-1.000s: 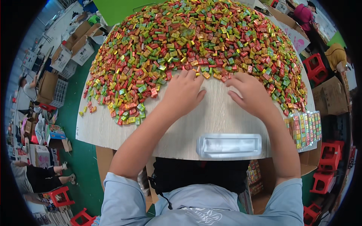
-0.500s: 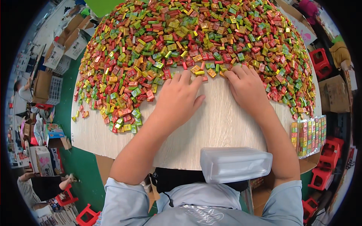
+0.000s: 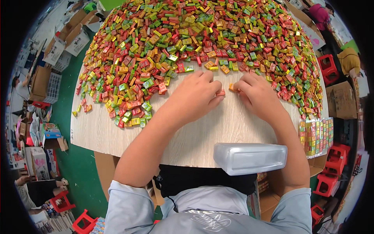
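A big heap of small wrapped blocks, like candies in red, green, yellow and orange, covers the far part of the pale wood-grain table. My left hand is just in front of the heap, thumb and fingertips closed on a red wrapped block. Opposite it, my right hand bends its fingers round an orange wrapped block that shows at its fingertips. Both hands rest low over the table, a small gap between them.
A stack of clear plastic trays stands at the table's near edge, by my right forearm. Clear packs filled with blocks lie at the right edge. Red stools and cardboard boxes stand beyond; other people work at left and upper right.
Both hands have drawn back slightly from the heap's edge and their fingers have curled in. A red and an orange block now show at their fingertips, away from the heap.
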Tool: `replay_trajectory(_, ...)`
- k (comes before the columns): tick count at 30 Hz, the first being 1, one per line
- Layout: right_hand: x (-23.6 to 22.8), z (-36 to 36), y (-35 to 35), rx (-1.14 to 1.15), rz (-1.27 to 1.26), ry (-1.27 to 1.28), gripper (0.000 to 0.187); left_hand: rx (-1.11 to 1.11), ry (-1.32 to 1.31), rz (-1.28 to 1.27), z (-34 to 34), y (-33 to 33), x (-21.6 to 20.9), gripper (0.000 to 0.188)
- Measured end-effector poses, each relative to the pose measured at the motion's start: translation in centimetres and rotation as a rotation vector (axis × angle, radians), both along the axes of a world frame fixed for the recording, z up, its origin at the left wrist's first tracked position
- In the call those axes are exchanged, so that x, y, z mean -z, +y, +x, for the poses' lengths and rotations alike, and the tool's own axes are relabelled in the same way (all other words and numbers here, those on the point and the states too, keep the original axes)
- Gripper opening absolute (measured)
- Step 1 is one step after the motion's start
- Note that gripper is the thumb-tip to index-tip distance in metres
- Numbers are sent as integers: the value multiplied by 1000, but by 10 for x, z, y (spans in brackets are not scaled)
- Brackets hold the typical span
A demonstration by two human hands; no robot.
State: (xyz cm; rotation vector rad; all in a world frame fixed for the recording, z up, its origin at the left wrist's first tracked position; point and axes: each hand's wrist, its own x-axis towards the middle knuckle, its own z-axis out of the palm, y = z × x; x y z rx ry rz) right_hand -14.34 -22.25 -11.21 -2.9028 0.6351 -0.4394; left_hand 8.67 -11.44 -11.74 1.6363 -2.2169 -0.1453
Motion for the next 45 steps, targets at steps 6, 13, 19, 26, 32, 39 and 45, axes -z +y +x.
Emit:
replay_trajectory(6, 2, -15, 6, 17, 90, -92, 21, 56, 98, -28, -1, -2, 2, 27)
replay_trajectory(13, 10, -12, -2, 49, 177, -151, 24, 61, 76, 41, 0, -5, 4, 24)
replay_trajectory(19, 18, -6, -2, -1, 251, -226, 36, 45, 79, 78, 5, -1, -3, 33)
replay_trajectory(26, 16, -6, -2, -23, 321, -227, 50, 41, 126, 93, 11, 7, -8, 39)
replay_trajectory(32, 16, -5, -4, -62, 315, -152, 48, 31, 70, 148, 18, 5, -5, 33)
replay_trajectory(39, 15, -2, 4, -56, 332, -103, 40, -58, 124, 139, 21, 3, -4, 29)
replay_trajectory(45, 3, 0, 14, 69, 669, 2, 32, 46, 125, 159, 13, 4, -7, 20)
